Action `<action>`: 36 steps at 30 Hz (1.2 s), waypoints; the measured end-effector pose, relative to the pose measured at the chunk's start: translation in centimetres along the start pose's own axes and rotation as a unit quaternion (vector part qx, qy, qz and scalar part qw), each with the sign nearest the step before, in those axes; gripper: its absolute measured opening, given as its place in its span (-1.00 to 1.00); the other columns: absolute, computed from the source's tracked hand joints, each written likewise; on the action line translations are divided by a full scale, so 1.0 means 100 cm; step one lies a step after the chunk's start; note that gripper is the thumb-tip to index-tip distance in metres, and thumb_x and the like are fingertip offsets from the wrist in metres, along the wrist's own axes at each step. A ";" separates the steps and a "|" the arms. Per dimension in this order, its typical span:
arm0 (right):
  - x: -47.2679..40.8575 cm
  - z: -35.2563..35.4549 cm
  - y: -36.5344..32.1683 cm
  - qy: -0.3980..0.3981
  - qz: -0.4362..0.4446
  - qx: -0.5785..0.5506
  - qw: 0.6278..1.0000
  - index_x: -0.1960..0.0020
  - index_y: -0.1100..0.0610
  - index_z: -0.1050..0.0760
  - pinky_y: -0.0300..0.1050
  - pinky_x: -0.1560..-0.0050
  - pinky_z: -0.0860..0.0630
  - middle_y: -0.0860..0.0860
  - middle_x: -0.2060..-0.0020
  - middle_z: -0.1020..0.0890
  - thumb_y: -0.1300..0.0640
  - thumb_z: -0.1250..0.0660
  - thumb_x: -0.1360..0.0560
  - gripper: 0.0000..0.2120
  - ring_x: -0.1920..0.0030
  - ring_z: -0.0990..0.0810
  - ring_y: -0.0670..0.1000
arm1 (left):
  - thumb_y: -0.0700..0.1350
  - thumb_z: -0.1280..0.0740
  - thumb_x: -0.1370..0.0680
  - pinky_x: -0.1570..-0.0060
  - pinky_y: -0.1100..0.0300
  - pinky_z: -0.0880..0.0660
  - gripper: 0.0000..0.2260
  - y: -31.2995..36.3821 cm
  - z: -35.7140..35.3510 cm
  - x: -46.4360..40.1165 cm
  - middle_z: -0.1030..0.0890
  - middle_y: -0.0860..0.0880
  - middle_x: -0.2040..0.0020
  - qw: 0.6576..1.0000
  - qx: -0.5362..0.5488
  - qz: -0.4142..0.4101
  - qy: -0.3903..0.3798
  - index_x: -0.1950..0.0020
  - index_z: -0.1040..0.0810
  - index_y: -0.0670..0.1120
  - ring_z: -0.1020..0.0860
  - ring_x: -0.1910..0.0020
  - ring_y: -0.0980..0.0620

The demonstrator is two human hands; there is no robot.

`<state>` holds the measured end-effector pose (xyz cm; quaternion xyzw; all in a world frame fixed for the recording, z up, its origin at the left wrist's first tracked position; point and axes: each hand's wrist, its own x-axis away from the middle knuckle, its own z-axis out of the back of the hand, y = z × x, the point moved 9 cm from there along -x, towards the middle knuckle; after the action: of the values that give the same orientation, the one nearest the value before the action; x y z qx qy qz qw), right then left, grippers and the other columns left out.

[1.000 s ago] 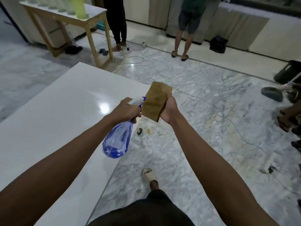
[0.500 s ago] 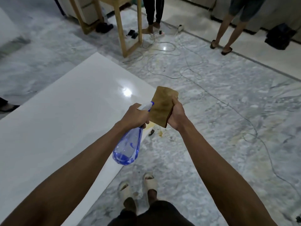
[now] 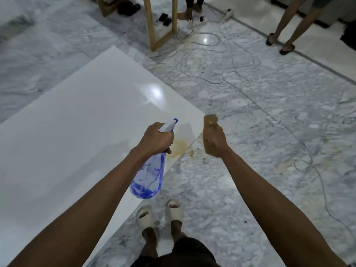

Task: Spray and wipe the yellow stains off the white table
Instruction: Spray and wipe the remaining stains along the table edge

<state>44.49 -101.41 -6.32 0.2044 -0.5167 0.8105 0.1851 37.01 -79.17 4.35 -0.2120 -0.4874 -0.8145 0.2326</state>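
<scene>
Centrally, 2 bare hands, both occupied.

Left hand (image 3: 157, 138): fingers curled round the neck of a spray bottle (image 3: 149, 175), just left of frame centre. Bottle: clear blue plastic, white and blue trigger head pointing to the upper right, body hanging down toward the lower centre, a little blue liquid pooled in its base. It is held above the near edge of the table, not touching it.

Right hand (image 3: 214, 140): fingers closed round a folded brown cloth (image 3: 210, 120), just right of frame centre. The cloth's upper end sticks out above the knuckles; the hand is over the floor, just beyond the table's corner and apart from the left hand.

Yellow stain (image 3: 180, 147): 1 brownish-yellow patch on the tabletop, between the 2 hands, right at the table's edge below the bottle's nozzle. Smaller yellow specks lie on the floor just beside it.

White table (image 3: 77, 132): glossy top filling the left and centre of the frame, corner pointing toward the right hand, a bright light reflection near upper centre.

Marble floor (image 3: 269, 132): grey-veined, right half of frame, with white cables (image 3: 231, 60) looping across the upper middle and trailing down the right side.

Pale sandals (image 3: 159, 213): 2, on the person's own feet, lower centre.

Wooden table legs (image 3: 154, 24): top centre.

Bystander's legs (image 3: 287, 22): upper right, in dark sandals; another pair of feet at top centre.
</scene>
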 end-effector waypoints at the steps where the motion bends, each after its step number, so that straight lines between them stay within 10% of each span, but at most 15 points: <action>1: -0.013 0.005 -0.021 0.042 0.056 0.044 0.997 -0.33 0.24 -0.44 -0.03 -0.01 -0.43 0.17 -0.07 -0.59 -0.12 0.00 -0.70 -0.50 -0.11 -0.57 0.22 | -0.12 -0.23 -0.55 0.22 0.11 -0.47 -0.70 0.000 0.003 -0.003 -0.66 -0.37 -0.05 1.000 -0.001 -0.001 0.003 -0.01 -0.50 -0.39 -0.63 0.52 -0.01; 5: -0.090 -0.015 -0.066 0.148 0.143 0.276 0.939 -0.40 0.22 -0.39 0.31 -0.37 -0.28 0.20 -0.36 -0.49 -0.05 0.04 -0.71 -0.53 -0.37 -0.41 0.28 | -0.15 -0.24 -0.57 0.21 0.09 -0.47 -0.74 -0.004 0.011 -0.011 -0.64 -0.38 0.09 1.000 -0.017 -0.006 0.016 -0.01 -0.50 -0.38 -0.62 0.52 -0.01; 10: -0.143 -0.111 -0.009 0.062 0.142 0.446 0.882 -0.58 0.21 -0.12 0.49 -0.44 0.09 0.28 -0.57 -0.14 -0.10 0.09 -0.66 -0.40 -0.57 -0.03 0.36 | -0.18 -0.24 -0.58 0.22 0.07 -0.50 -0.80 -0.030 0.023 -0.019 -0.70 -0.31 0.06 0.999 -0.011 0.006 0.030 0.06 -0.54 -0.32 -0.62 0.53 0.00; 36: 0.040 -0.224 0.082 0.200 0.173 0.446 0.855 -0.59 -0.01 -0.17 0.52 -0.43 -0.02 0.25 -0.55 -0.23 -0.15 0.03 -0.61 -0.43 -0.55 -0.15 0.37 | -0.16 -0.28 -0.49 0.17 0.05 -0.51 -0.74 -0.165 0.132 0.070 -0.67 -0.35 -0.01 0.999 -0.033 -0.030 -0.020 -0.03 -0.53 -0.35 -0.61 0.57 0.05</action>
<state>33.79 -83.86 -19.02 0.0061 -0.0783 0.9965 0.0297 23.34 -61.75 2.63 -0.2210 -0.4710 -0.8324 0.1906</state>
